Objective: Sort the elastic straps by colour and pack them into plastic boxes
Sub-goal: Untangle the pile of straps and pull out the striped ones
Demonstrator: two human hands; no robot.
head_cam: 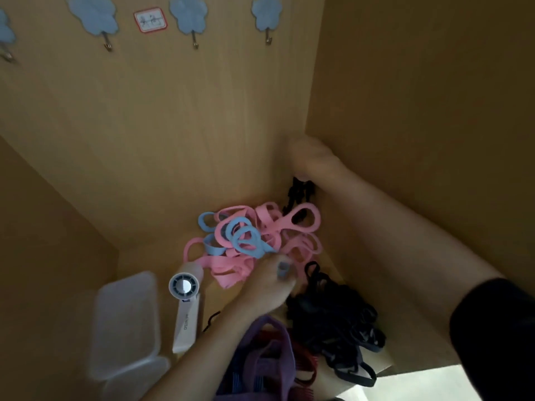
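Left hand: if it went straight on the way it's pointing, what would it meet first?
The pink and blue straps, piled right ahead of the left hand. The hand looks to be at the pile's near edge, but blur hides whether it is touching them.

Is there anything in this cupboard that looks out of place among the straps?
Yes. A white handheld fan lies between the plastic boxes and the pink straps; it is no strap. Blue straps are also tangled into the pink heap, unsorted.

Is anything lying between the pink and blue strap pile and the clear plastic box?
Yes. A white handheld fan lies between the strap pile and the clear plastic box, beside the box's right edge.
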